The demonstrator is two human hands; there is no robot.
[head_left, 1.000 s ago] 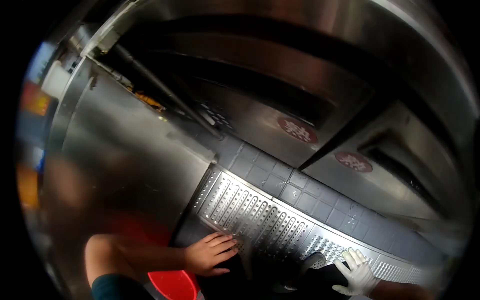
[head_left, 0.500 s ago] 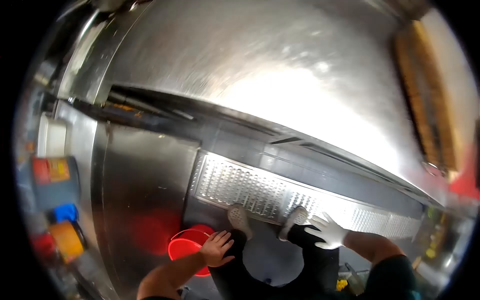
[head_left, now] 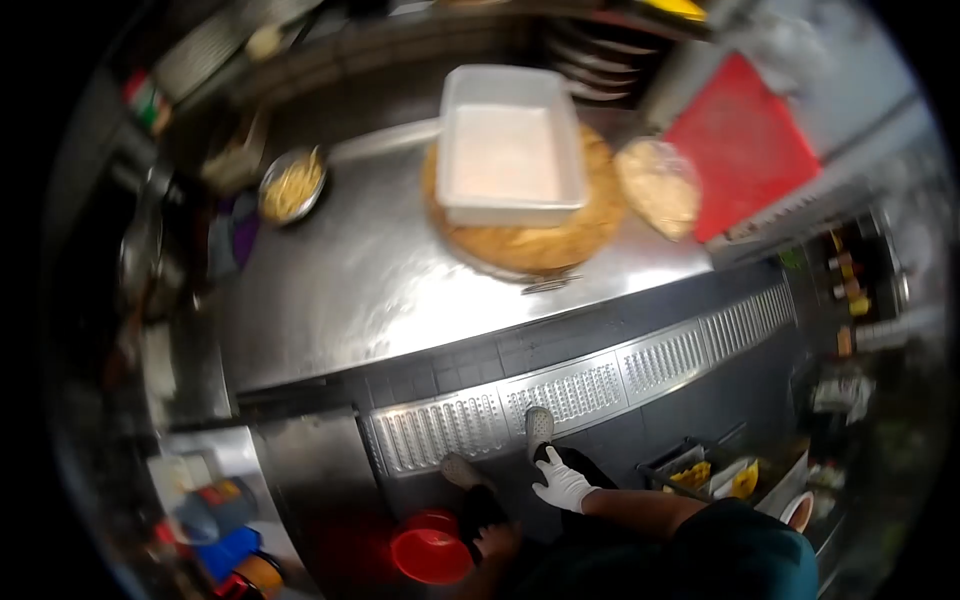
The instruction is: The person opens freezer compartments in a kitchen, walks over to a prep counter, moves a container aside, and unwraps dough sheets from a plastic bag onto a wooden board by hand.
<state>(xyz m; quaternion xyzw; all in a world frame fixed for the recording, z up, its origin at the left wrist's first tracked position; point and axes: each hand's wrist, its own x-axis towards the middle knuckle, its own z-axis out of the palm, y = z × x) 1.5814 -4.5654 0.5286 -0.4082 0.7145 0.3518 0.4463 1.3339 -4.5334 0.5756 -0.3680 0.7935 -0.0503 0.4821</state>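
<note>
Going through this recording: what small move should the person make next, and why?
Probably lift the gloved right hand toward the white tray. That hand appears empty, held low over the legs, while the tray sits on the round wooden board on the steel counter ahead.

I wear the only camera on my head, facing forward and steeply down, its wide view rounded and dark-edged. My teal sleeve (head_left: pixel 745 545) looms close at four o'clock, my gloved right hand (head_left: pixel 563 489) lies farther off at five, the white rectangular tray (head_left: pixel 512 150) ahead at twelve.
</note>
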